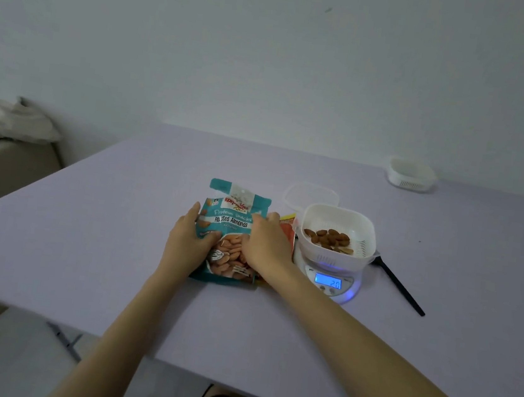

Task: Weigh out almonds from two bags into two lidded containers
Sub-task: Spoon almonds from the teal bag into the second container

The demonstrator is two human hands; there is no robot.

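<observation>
My left hand [190,242] and right hand [266,246] are both on the teal almond bag [232,227], which lies flat on the table [118,230] right in front of me, its long axis running away from me with the torn-looking top at the far end. The left hand grips the bag's left edge, thumb over the front; the right hand lies on its right side, fingers curled, partly covering a second, orange bag [287,226] tucked beneath. Just right of both bags, the white container [337,232] sits on the lit scale [331,281], holding a shallow layer of almonds [328,239]. Its clear lid [312,196] lies behind it. The other container [410,173] stands lidded, I think, well apart near the far right edge. A black spoon [400,286] lies right of the scale.
</observation>
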